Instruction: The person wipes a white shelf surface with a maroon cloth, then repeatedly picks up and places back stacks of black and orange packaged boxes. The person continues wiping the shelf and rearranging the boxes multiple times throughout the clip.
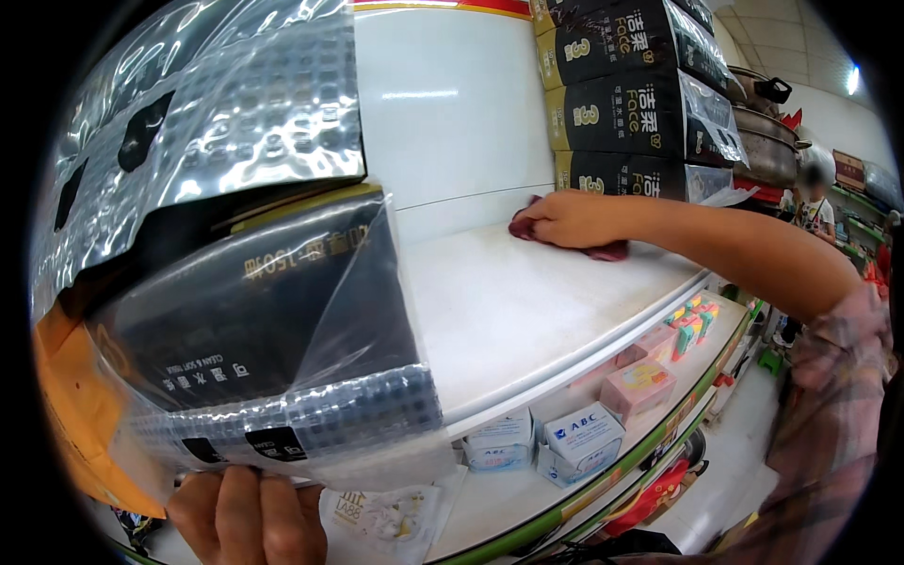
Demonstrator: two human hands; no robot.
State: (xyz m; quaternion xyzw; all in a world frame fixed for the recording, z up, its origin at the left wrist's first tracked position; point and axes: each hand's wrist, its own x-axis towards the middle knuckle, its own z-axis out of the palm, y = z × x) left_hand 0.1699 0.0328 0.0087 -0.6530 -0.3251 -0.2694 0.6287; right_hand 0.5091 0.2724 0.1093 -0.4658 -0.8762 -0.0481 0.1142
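My right hand [575, 217] presses a folded maroon cloth [609, 250] onto the white shelf [487, 311], near its back panel. At the bottom left, my left hand [247, 519] has its fingers curled near the shelf's front edge, just beneath the plastic end of a black tissue pack [282, 296]. Whether those fingers grip the edge or the wrap is hidden. On that pack rests another wrapped pack [254, 92] with shiny clear plastic. Across the bare stretch of shelf, black and gold tissue packs [607, 113] are stacked on the right.
Below, a shelf with a green front rail [565, 508] carries white-and-blue boxes [583, 434], a pink box [639, 388] and a white packet [381, 519]. An orange package [78, 409] sits far left. Metal pots [766, 141] and a person [816, 212] are beyond on the right.
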